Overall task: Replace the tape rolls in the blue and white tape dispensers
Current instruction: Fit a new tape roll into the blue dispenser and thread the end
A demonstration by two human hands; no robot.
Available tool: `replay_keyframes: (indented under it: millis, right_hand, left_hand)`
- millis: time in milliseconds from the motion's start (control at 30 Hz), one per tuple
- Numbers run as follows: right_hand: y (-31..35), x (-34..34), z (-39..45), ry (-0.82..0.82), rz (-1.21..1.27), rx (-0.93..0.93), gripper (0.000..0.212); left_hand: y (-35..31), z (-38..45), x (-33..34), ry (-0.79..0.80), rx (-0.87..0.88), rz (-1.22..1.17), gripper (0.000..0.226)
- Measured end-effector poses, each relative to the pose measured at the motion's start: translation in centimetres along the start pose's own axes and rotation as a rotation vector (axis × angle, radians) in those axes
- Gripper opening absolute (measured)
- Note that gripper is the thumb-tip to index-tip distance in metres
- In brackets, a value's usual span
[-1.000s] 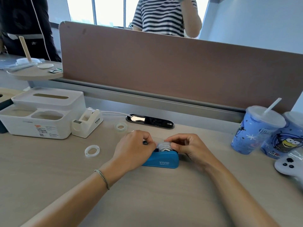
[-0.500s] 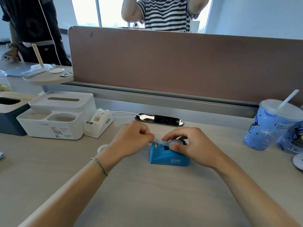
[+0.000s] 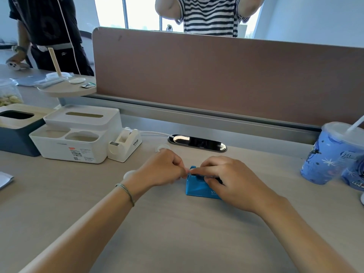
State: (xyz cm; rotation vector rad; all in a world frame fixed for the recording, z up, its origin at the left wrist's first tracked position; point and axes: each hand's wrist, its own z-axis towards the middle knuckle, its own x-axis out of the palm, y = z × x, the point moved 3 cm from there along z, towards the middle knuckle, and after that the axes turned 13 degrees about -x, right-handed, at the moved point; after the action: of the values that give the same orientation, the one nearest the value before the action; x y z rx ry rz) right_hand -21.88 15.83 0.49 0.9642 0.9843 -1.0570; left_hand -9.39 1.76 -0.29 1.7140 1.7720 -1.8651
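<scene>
The blue tape dispenser (image 3: 199,189) sat on the desk (image 3: 177,233) about midway between its left and right edges, in front of the black oval outlet plate (image 3: 197,143) set in near the back edge. The right hand (image 3: 230,184) lay over the dispenser's top and right end, fingers curled down onto it, hiding the roll. The left hand (image 3: 161,170) was closed in a loose fist just left of the dispenser, its fingertips meeting the right thumb and forefinger at the cutter end; a small whitish bit showed between them, too small to tell whether either hand pinched it.

The white tape dispenser (image 3: 125,144) stood further left toward the back edge, touching a white tissue box organiser (image 3: 76,138). One loose tape ring (image 3: 162,148) peeked out behind the left hand, and another (image 3: 129,174) beside the left wrist. Two blue cups (image 3: 331,156) stood at the right edge.
</scene>
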Motion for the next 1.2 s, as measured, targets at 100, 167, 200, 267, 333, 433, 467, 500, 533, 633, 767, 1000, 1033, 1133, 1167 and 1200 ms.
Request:
replay_keyframes:
  millis: [100,167,200,267,333,433,467,500,533,633,767,1000,1033,1133,1167,1200]
  right_hand:
    - [0.2,0.2,0.2,0.033,-0.068,-0.017,0.047]
    - [0.2,0.4,0.3,0.052,-0.089,-0.018,0.045]
    - [0.2,0.2,0.3,0.047,-0.048,-0.007,0.044]
    - [-0.6,-0.7,-0.2,-0.016,0.15,0.081,0.05]
    - [-2.3,-2.0,-1.1,-0.028,0.239,0.235,0.072]
    - [-4.0,-2.2,-2.4,0.166,0.113,0.386,0.085]
    - [-4.0,-1.8,-2.5,0.187,0.137,0.4,0.084]
    - [-3.8,-1.3,-2.5,0.181,0.173,0.398,0.079]
    - [-3.6,-0.8,-2.5,0.166,0.196,0.392,0.073]
    - [-3.8,-0.6,-2.7,0.117,0.204,0.401,0.065]
    - [-6.1,-1.7,-4.1,0.018,0.242,0.436,0.061]
    - [-11.2,-5.1,-8.6,-0.177,0.205,0.63,0.058]
    - [-11.7,-5.4,-9.2,-0.196,0.172,0.639,0.055]
    - [-13.2,-5.3,-10.4,-0.236,0.087,0.658,0.05]
    - [-13.6,-5.0,-10.6,-0.236,0.06,0.665,0.052]
    - [-14.0,-4.7,-10.8,-0.237,0.03,0.678,0.055]
  left_hand:
    - [0.4,0.4,0.3,0.031,-0.019,-0.006,0.018]
    - [0.5,0.4,0.3,0.027,-0.009,0.038,0.018]
    - [0.6,0.4,0.1,0.001,0.002,0.063,0.016]
    - [0.4,0.3,-0.7,-0.062,0.037,0.159,0.015]
    - [0.2,0.2,-1.1,-0.016,0.066,0.247,0.041]
    - [0.1,-0.3,0.0,0.097,0.1,0.297,0.068]
    - [0.1,-0.4,0.7,0.082,0.116,0.308,0.07]
    - [0.2,-0.3,1.2,0.044,0.135,0.313,0.069]
    - [0.2,-0.2,1.5,-0.005,0.151,0.306,0.066]
    - [0.5,0.2,1.9,-0.077,0.183,0.257,0.055]
    - [-0.7,0.5,3.3,-0.115,0.228,0.073,0.048]
    - [-7.8,4.5,8.5,-0.157,0.285,-0.036,0.046]
    - [-8.8,5.3,9.2,-0.156,0.284,-0.031,0.044]
    - [-11.2,7.3,10.8,-0.171,0.283,0.007,0.035]
    - [-11.8,7.8,11.1,-0.176,0.281,0.012,0.031]
    - [-12.3,8.3,11.4,-0.182,0.284,0.016,0.03]
